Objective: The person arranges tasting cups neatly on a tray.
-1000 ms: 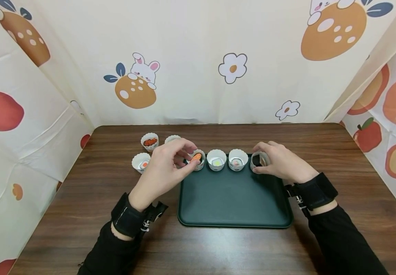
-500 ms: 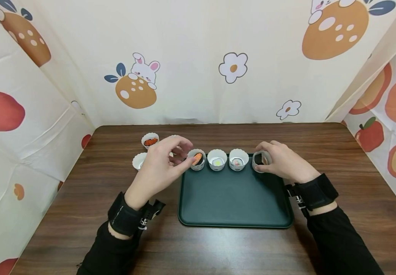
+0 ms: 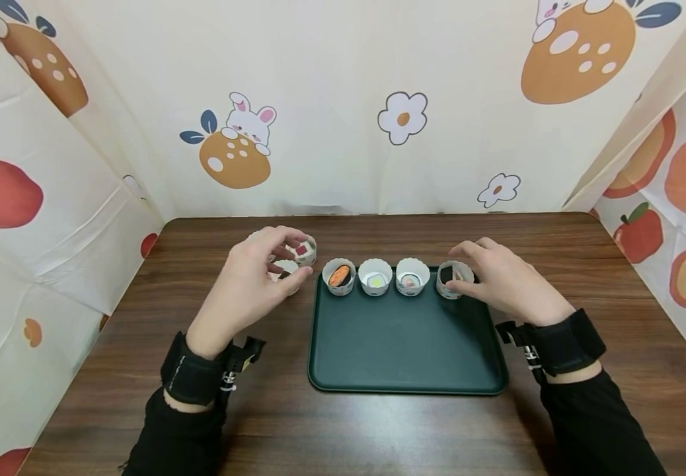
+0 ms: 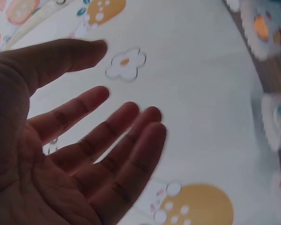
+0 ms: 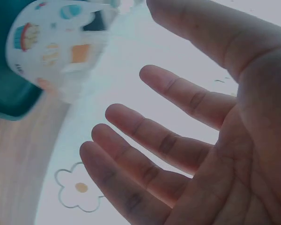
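In the head view my left hand (image 3: 238, 284) hovers at the left cups, its thumb and fingers spread with nothing between them. Just past its fingertips are a paper cup with a red piece (image 3: 303, 251) and another paper cup (image 3: 286, 268). My right hand (image 3: 506, 281) is beside the rightmost paper cup (image 3: 451, 280), which holds a dark piece. Its spread fingers (image 5: 136, 126) stand apart from that cup in the right wrist view. To the left in the same row are a cup with an orange-topped sushi piece (image 3: 340, 276) and two more cups (image 3: 375, 277).
A dark green tray (image 3: 408, 344) lies on the brown wooden table (image 3: 295, 430), with the row of cups along its far edge. My left hand hides other cups behind it. Patterned cloth (image 3: 331, 132) encloses the table at the back and sides.
My left hand has moved left, away from the cup with the orange-topped sushi. My right hand has let go of the rightmost cup and drawn slightly to the right. The row of cups stays put.
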Motion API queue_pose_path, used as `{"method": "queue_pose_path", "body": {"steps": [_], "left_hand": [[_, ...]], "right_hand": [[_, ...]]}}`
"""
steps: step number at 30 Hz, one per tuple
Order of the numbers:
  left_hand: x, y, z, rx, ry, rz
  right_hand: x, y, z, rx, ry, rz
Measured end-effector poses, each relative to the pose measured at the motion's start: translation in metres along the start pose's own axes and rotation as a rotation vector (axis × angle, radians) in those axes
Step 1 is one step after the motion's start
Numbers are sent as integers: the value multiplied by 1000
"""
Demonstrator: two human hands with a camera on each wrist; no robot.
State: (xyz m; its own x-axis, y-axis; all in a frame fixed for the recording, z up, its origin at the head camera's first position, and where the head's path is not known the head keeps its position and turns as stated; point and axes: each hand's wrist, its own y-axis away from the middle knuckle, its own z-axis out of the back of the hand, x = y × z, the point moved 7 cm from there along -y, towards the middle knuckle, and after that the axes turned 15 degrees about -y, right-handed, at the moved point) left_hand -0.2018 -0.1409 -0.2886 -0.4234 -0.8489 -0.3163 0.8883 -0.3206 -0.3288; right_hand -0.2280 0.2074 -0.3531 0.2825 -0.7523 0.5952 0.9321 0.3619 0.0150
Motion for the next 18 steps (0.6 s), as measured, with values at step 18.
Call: {"method": "queue_pose_path", "body": {"steps": [18], "left_hand": [[62,13,4,315,-298,210]], "right_hand": [[45,27,18,-73,21,98]]}}
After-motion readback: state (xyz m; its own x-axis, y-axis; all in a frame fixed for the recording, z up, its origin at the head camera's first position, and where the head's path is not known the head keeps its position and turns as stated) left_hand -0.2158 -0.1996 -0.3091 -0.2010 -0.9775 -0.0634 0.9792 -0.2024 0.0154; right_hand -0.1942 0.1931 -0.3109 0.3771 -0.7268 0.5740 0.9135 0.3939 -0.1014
